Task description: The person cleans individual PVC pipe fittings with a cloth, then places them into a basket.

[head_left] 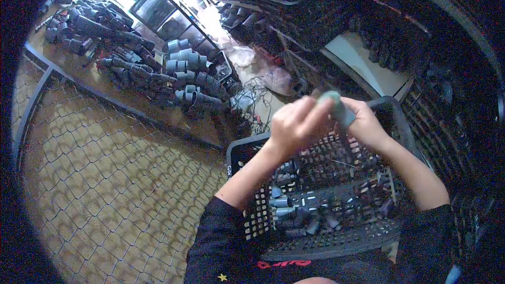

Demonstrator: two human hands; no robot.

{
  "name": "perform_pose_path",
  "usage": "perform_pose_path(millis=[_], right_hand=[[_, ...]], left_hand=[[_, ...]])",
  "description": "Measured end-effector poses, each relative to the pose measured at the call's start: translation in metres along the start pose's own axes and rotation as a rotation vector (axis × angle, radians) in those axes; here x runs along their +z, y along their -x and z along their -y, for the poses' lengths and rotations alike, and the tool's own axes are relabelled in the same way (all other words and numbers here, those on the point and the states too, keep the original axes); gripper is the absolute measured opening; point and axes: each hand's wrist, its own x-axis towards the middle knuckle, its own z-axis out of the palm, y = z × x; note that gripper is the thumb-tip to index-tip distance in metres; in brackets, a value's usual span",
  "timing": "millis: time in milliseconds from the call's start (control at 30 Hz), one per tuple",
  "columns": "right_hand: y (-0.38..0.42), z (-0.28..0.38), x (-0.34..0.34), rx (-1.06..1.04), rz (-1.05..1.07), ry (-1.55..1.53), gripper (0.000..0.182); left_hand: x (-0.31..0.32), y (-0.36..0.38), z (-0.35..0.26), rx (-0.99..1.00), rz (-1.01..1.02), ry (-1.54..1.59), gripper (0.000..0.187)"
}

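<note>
Both hands are raised over a dark plastic basket [315, 252] with slotted walls. Between them is a small grey-green fitting [342, 110], blurred by motion. My right hand [364, 123] is wrapped round its right side. My left hand [302, 121] has its fingers closed against the left and upper part of the fitting. Several small grey fittings [284, 212] and darker pieces lie inside the basket, below the hands.
A chain-link mesh panel [121, 194] with a metal frame stands at the left. Behind it are piled grey pipe fittings [187, 63]. A clear plastic bag [276, 76] and tangled strands lie beyond the basket. Dark stacked parts line the right side.
</note>
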Motion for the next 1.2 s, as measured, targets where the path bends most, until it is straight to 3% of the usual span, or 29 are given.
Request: perform_pose_path(millis=[33,133,200,267,333,400,500,533,600,633,867,967,1067,1133,1200], right_hand=[[0.001,0.005,-0.003,0.066,0.017,0.050,0.020],[-0.009,-0.017,-0.005,-0.272,-0.018,0.165,0.021],[-0.006,-0.018,-0.006,-0.195,-0.018,0.163,0.022],[0.000,-0.001,-0.002,-0.096,-0.058,0.156,0.023],[0.002,0.008,0.001,0.099,-0.120,0.034,0.028],[-0.002,0.005,-0.004,0.150,-0.178,0.073,0.031],[-0.007,-0.009,-0.009,-0.223,-0.197,0.294,0.031],[-0.006,-0.009,-0.007,-0.188,-0.193,0.249,0.031],[-0.003,-0.001,-0.002,-0.121,-0.187,0.159,0.030],[0.000,0.007,-0.001,0.052,-0.176,0.042,0.031],[-0.004,0.005,-0.009,-0.136,-0.214,0.132,0.039],[-0.007,-0.004,-0.007,-0.160,-0.333,0.066,0.041],[-0.009,-0.002,-0.018,-0.388,-0.339,0.409,0.039],[-0.009,0.000,-0.016,-0.359,-0.364,0.299,0.036],[-0.007,-0.001,-0.010,-0.266,-0.408,0.149,0.034]], left_hand=[[0.000,0.001,0.000,0.002,0.013,-0.004,0.038],[0.007,0.006,-0.010,0.170,-0.017,0.073,0.040],[0.003,0.008,-0.025,0.276,0.090,-0.017,0.041],[0.009,0.009,-0.010,0.187,-0.028,-0.067,0.042],[0.008,0.002,0.003,-0.050,0.043,-0.051,0.048],[0.010,0.005,0.001,0.012,0.047,-0.073,0.045],[0.005,0.003,-0.020,0.195,0.082,-0.085,0.038],[0.003,0.002,-0.021,0.209,0.081,-0.092,0.038],[0.012,0.005,-0.011,0.043,0.077,-0.015,0.040],[0.013,0.003,-0.007,-0.044,0.045,-0.014,0.044],[0.006,0.003,-0.027,0.114,0.128,0.011,0.042],[0.025,0.012,-0.005,-0.141,0.054,-0.007,0.045],[0.021,0.013,-0.020,-0.046,0.090,0.043,0.045],[0.017,0.011,-0.034,0.104,0.149,0.039,0.043],[0.018,0.008,-0.027,0.063,0.076,0.058,0.042]])
